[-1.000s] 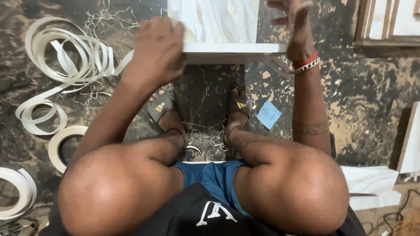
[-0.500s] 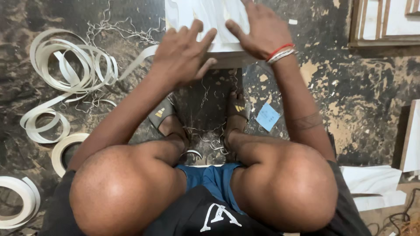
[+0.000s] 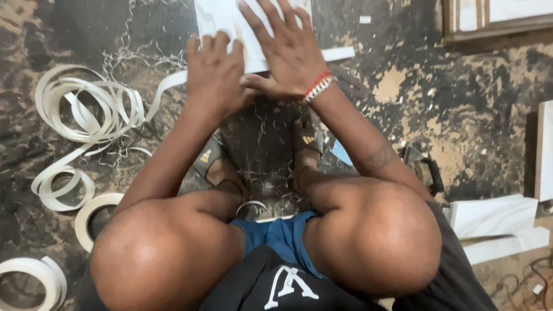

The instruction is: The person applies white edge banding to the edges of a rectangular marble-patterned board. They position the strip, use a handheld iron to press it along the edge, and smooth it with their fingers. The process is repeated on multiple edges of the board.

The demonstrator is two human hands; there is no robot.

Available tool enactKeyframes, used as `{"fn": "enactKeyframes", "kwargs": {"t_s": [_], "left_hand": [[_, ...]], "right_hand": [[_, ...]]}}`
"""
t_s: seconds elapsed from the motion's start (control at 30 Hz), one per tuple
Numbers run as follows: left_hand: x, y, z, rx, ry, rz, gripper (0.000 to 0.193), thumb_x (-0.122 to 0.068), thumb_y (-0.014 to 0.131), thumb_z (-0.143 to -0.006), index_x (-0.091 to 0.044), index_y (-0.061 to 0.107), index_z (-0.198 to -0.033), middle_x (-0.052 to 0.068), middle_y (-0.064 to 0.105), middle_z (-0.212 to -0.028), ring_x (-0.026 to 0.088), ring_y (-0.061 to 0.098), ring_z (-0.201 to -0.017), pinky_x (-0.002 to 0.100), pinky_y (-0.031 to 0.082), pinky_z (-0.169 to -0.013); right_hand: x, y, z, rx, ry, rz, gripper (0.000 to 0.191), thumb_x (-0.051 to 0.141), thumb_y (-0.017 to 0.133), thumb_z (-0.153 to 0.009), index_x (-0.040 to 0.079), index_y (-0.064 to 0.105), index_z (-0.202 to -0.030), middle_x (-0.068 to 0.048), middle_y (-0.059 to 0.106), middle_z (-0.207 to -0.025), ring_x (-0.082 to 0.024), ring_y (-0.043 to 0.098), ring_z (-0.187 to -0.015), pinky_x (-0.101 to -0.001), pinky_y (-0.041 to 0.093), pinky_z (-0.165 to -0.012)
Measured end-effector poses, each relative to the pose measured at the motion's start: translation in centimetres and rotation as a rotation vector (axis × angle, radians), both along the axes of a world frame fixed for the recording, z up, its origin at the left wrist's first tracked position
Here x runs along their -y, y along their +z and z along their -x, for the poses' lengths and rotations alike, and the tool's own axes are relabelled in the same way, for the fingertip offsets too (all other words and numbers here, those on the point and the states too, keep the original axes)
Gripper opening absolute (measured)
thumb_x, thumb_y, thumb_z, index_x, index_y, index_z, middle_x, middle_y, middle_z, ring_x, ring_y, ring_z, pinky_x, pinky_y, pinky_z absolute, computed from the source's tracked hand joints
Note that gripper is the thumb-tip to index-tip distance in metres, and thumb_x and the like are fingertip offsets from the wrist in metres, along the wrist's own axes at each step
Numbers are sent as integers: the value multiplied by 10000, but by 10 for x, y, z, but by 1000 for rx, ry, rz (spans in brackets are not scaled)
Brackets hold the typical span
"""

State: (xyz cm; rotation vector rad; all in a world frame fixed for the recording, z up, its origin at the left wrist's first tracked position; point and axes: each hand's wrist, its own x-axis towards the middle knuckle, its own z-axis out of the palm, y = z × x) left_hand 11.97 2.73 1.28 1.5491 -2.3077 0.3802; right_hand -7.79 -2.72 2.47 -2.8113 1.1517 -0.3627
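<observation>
A white marbled board [image 3: 222, 17] lies on the dark floor in front of my squatting legs. My left hand [image 3: 214, 72] rests flat on its near left part, fingers together and pointing away. My right hand [image 3: 286, 46], with a red and beaded bracelet at the wrist, lies spread flat on the board's middle, its thumb crossing toward my left hand. Neither hand grips anything. A white strip of edge banding [image 3: 340, 54] sticks out from the board's right side.
Loose coils of white edge banding [image 3: 86, 112] and thin shavings lie at the left, with more rolls [image 3: 92, 216] at the lower left. White board offcuts [image 3: 495, 216] sit at the right, a framed panel [image 3: 495, 20] at the top right. My sandalled feet [image 3: 213, 158] stand below the board.
The board has gone from standing on edge, gripped at its sides, to lying flat. Both hands have moved onto its face, and the right hand has shifted left toward the middle.
</observation>
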Motion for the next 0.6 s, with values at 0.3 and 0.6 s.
{"fn": "enactKeyframes", "kwargs": {"t_s": [0.3, 0.6], "left_hand": [[-19, 6, -35, -189, -19, -237, 711, -498, 767, -914, -9, 567, -1390, 219, 556, -1296, 386, 563, -1171, 522, 369, -1041], [-3, -13, -2, -60, -126, -205, 613, -349, 768, -920, -93, 606, -1452, 171, 609, -1173, 286, 618, -936, 450, 445, -786]], "right_hand": [[15, -9, 63, -1, -347, -188, 741, 667, 272, -1091, 73, 461, -1492, -251, 469, -1482, -442, 409, -1383, -596, 302, -1150], [26, -22, 14, -160, -440, -146, 926, 806, 332, -1001, 10, 537, -1430, -307, 569, -1352, -447, 539, -1255, -573, 406, -1024]]}}
